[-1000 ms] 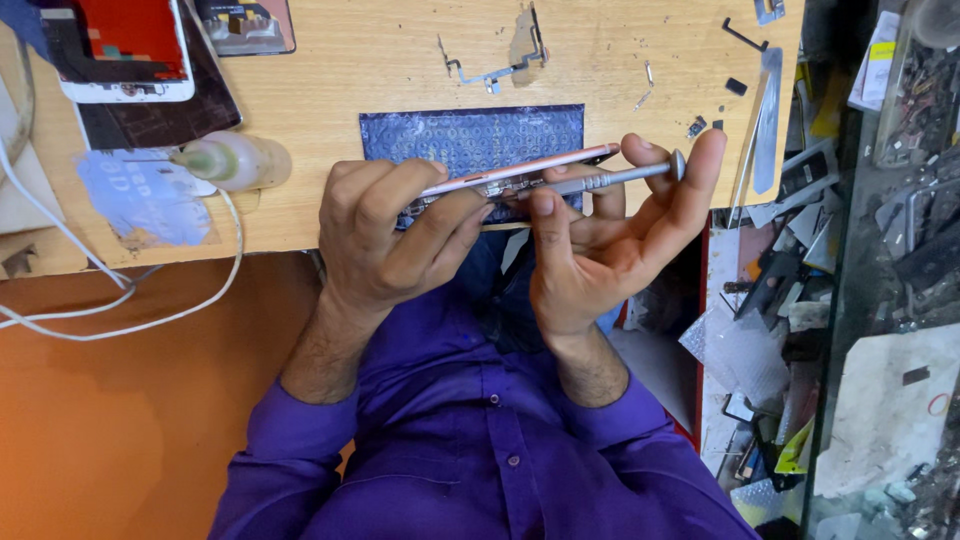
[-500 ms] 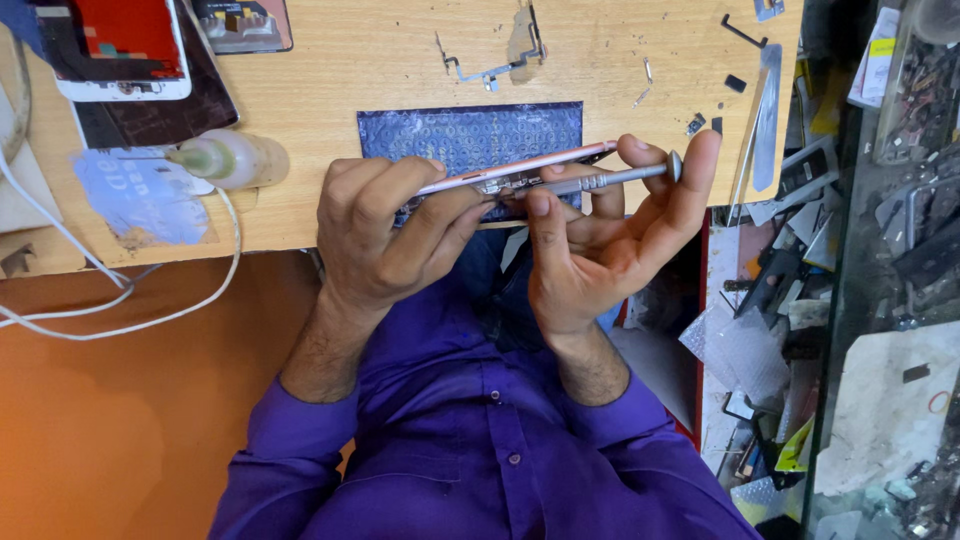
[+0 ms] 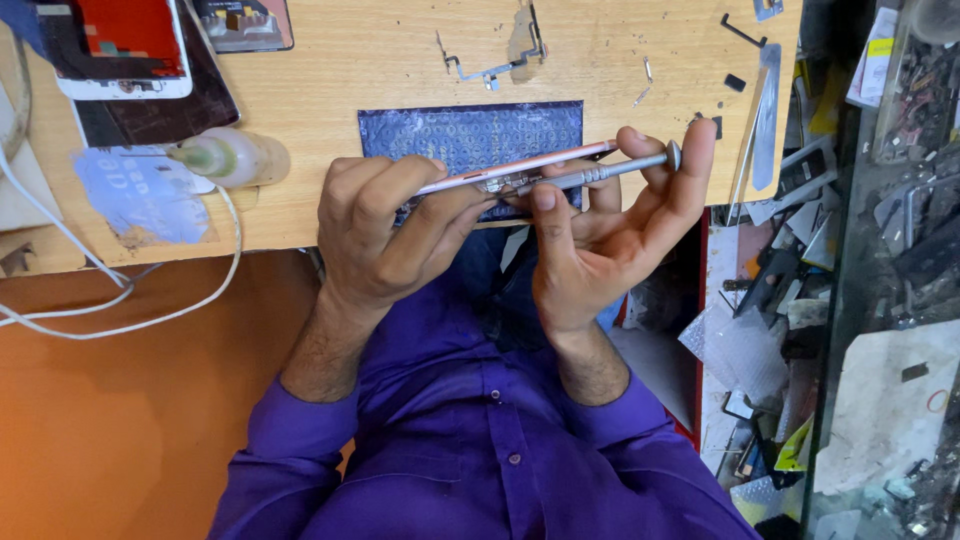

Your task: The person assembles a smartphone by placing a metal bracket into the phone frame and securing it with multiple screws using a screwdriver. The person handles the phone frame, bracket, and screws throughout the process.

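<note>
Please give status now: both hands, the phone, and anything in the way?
Left hand grips pink phone edge-on. Right hand holds screwdriver against it. Blue mat beneath; nothing blocking.

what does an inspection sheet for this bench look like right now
surface: light wooden bench top, with a dark blue patterned mat near its front edge
job's things: a thin phone body held edge-on above the mat; a slim metal screwdriver lying along it
clutter: a phone with a red screen, a small squeeze bottle, a pale blue plastic sheet, small metal brackets, a metal strip
hands: left hand grips the phone body; right hand holds the screwdriver, thumb near its tip
cables: white cable looping off the bench's left front edge
surroundings: heaped parts and wrappers on the right, a glass case beyond
</note>
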